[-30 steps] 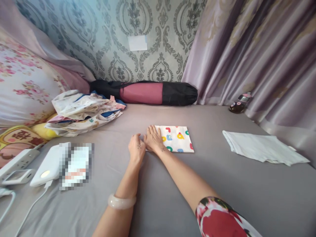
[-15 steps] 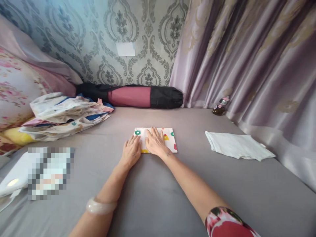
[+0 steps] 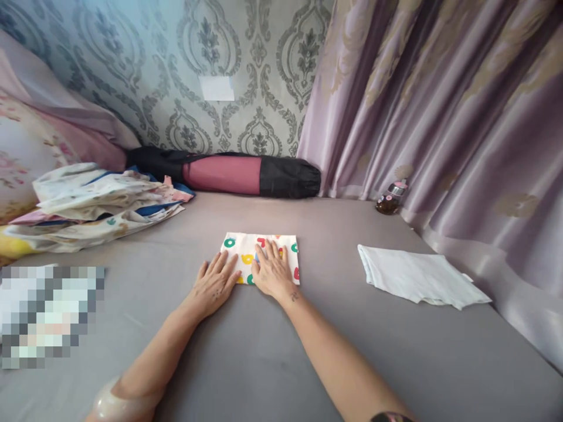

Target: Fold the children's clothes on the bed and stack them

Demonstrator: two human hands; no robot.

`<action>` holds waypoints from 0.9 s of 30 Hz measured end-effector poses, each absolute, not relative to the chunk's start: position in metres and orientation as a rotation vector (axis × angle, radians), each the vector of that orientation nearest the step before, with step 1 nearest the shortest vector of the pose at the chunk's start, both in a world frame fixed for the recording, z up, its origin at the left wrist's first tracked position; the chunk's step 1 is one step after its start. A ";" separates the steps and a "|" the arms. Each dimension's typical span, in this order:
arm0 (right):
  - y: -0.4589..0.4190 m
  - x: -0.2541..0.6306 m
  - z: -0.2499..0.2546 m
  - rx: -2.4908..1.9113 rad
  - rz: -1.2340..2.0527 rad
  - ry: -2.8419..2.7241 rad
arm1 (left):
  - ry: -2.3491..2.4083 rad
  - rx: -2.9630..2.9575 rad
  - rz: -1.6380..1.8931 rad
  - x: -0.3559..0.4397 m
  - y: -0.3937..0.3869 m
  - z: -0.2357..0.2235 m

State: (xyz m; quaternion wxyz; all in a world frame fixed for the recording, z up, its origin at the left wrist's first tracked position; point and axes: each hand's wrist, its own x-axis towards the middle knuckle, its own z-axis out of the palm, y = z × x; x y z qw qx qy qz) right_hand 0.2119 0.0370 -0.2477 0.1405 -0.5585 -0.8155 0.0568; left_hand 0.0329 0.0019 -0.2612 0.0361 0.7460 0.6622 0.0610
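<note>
A white cloth (image 3: 240, 243) with colourful printed shapes lies folded into a flat rectangle on the grey sheet (image 3: 264, 363). My right hand (image 3: 273, 271) rests flat on its right half, fingers spread, covering part of the print. At the cloth's left edge is my left hand (image 3: 216, 282), palm down with fingers apart; its fingertips and thumb reach onto the fabric and the rest lies over the sheet. Neither hand grips anything.
A folded pale garment (image 3: 417, 275) lies on the right. Heaped clothes (image 3: 101, 199) sit at the back left, near a blurred-out item (image 3: 53, 316). A black-and-pink roll (image 3: 224, 174) lines the wall. A small bottle (image 3: 390, 199) stands by the curtain (image 3: 396, 105).
My left hand has slid leftward and spread its fingers, uncovering more of the printed cloth. My right hand stays flat on it. The view has shifted slightly.
</note>
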 end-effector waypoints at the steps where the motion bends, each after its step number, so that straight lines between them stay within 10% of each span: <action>1: 0.037 0.212 -0.248 -1.617 0.165 -2.356 | 2.032 2.281 0.191 0.033 0.002 -0.260; 27: 0.045 0.210 -0.253 -1.614 0.228 -2.378 | 2.131 2.225 0.389 0.039 0.005 -0.249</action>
